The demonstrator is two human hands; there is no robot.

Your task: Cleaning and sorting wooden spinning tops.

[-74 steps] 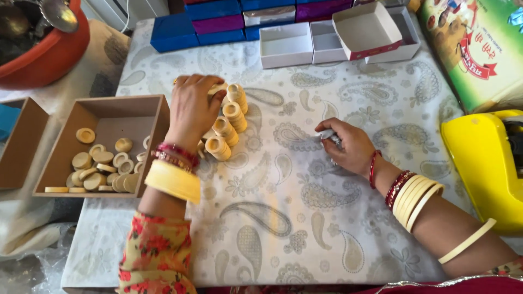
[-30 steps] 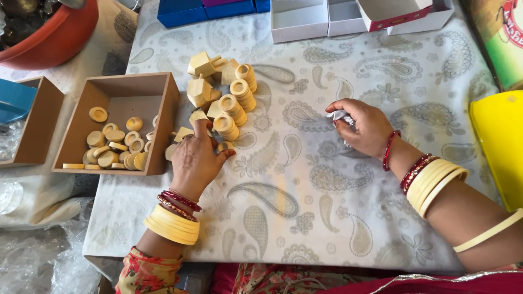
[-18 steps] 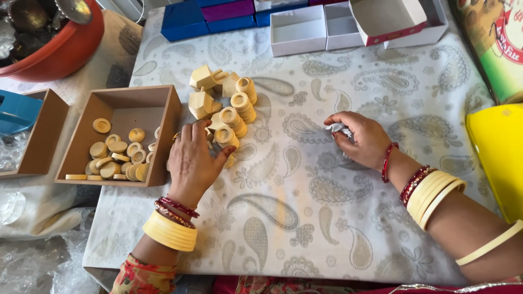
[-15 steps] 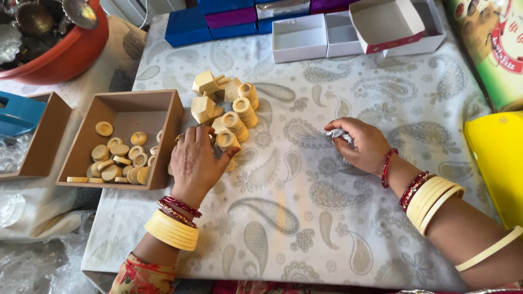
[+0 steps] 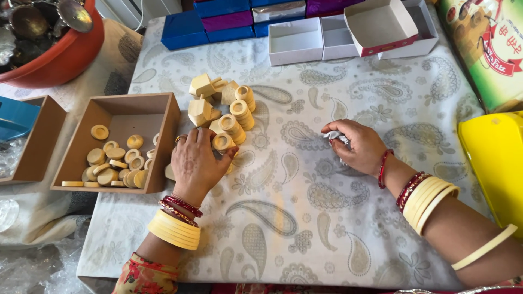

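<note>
- Now the left hand [image 5: 195, 162] is lying palm-down at the near end of the rows of cream wooden rings [image 5: 234, 117], its fingers curled over the nearest ring [image 5: 222, 142] and partly covering it; whether it is pinching that ring or only resting on it, I cannot tell.
- Meanwhile the right hand [image 5: 357, 146] is resting well apart on the paisley tablecloth [image 5: 305, 218], loosely closed around a small crumpled silvery scrap [image 5: 333, 135].
- To handle this well, I judge the left fingers should be closing on the ring's rim from both sides and lifting straight up, so the neighbouring rings are not getting knocked over.
- The rings are lying in leaning, overlapped rows; each row's long axis is running from the left hand away toward the far side of the table, tilting slightly right, with the holes facing mostly upward.
- Just beyond them, several pale wooden blocks [image 5: 200, 109] are sitting in a loose cluster.
- Beside the left hand, the brown open box [image 5: 163, 142] is holding flat cream discs [image 5: 111, 163].
- Farther out, white open boxes [image 5: 297, 41], blue and purple boxes [image 5: 210, 24], a red bowl [image 5: 65, 57] and a yellow container [image 5: 493, 158] are ringing the work area.
</note>
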